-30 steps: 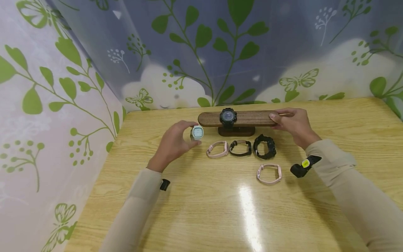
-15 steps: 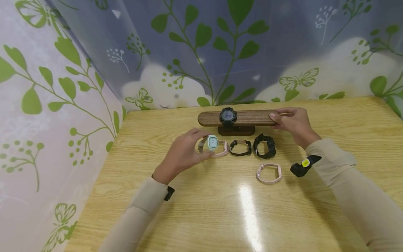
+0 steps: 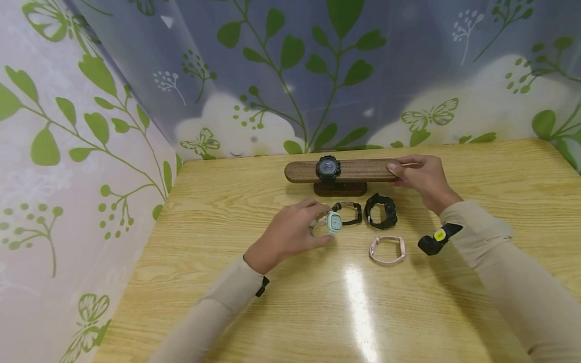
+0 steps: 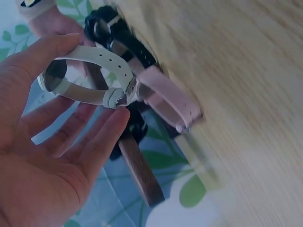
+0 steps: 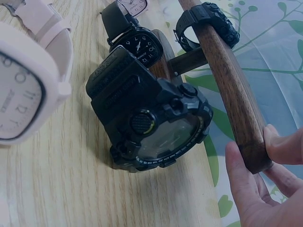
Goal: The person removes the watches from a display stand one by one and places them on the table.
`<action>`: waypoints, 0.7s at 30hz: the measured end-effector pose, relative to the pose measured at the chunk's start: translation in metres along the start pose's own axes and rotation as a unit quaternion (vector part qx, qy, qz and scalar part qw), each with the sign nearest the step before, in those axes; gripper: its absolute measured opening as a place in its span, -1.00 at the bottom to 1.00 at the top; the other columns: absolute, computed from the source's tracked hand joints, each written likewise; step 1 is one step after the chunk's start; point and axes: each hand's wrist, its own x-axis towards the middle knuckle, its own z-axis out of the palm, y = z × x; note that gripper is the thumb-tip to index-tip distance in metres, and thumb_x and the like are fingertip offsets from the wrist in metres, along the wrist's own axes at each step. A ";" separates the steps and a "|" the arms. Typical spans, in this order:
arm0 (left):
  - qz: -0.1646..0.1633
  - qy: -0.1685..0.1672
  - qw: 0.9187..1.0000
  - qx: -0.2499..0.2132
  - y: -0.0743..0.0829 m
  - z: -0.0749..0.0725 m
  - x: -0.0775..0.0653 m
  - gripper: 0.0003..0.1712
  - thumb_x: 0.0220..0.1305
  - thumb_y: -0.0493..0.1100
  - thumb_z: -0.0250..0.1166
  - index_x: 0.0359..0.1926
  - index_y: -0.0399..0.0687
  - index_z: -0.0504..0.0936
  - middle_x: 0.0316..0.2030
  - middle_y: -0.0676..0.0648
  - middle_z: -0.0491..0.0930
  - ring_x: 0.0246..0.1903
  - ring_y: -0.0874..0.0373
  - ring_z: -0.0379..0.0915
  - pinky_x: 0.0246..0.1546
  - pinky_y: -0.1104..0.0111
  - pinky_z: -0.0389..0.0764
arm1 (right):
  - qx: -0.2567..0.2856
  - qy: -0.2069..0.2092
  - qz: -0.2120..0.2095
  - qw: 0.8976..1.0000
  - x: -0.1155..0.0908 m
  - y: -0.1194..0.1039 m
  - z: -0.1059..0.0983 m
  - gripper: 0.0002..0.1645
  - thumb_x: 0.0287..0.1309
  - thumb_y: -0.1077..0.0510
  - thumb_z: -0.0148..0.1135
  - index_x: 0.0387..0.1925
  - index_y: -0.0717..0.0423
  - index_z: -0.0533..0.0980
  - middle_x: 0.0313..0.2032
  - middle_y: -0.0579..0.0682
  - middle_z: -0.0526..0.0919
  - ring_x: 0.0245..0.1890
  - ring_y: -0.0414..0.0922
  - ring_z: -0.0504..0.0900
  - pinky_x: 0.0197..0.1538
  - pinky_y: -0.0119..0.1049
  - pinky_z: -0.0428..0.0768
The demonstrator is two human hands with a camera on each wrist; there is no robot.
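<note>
My left hand (image 3: 292, 229) pinches a pale mint watch (image 3: 335, 222) between thumb and fingers, its strap buckled in a loop. Below it in the left wrist view lies a pink watch (image 4: 173, 97), hidden behind the hand in the head view. My right hand (image 3: 424, 181) grips the right end of a wooden watch stand (image 3: 367, 170). Strapped around the stand's bar, left of its middle, is a black watch (image 3: 328, 166). In front of the stand are a slim black watch (image 3: 358, 214) and a chunky black watch (image 3: 389, 212).
Nearer the front of the wooden table (image 3: 295, 312) lies another pink watch (image 3: 402, 248), right of the mint one. A leaf-patterned backdrop (image 3: 272, 101) rises behind the table's back edge, and a similar patterned wall (image 3: 81, 166) flanks the left.
My left hand has carried the mint watch from beside the stand's left end rightward and toward me, over the row of watches. The right hand stays on the stand.
</note>
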 end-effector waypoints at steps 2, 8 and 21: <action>0.006 -0.009 1.000 0.011 0.004 0.004 0.003 -0.37 0.17 0.08 0.52 0.20 -0.09 0.63 0.00 -0.06 0.64 -0.21 0.17 0.59 -0.21 0.26 0.68 | 0.001 0.000 0.001 1.000 0.000 0.000 0.000 -0.30 0.41 0.10 0.26 0.38 0.45 0.30 0.13 0.23 0.47 -0.28 -0.37 0.68 0.13 -0.11 0.67; 0.017 -0.029 0.998 0.047 0.013 0.014 0.009 -0.36 0.21 0.18 0.47 0.22 -0.02 0.64 0.08 -0.08 0.64 -0.05 0.09 0.62 -0.11 0.21 0.71 | 0.005 0.003 0.003 1.000 0.000 -0.001 0.000 -0.30 0.41 0.11 0.26 0.38 0.46 0.30 0.14 0.25 0.46 -0.29 -0.38 0.69 0.12 -0.12 0.67; 0.005 -0.083 0.995 0.062 0.029 0.032 0.025 -0.37 0.21 0.23 0.45 0.20 0.03 0.67 0.03 -0.01 0.64 -0.21 0.19 0.61 -0.29 0.34 0.67 | 0.002 0.002 0.000 1.000 0.000 -0.001 0.001 -0.32 0.41 0.11 0.24 0.37 0.46 0.31 0.17 0.28 0.44 -0.29 -0.38 0.67 0.12 -0.13 0.68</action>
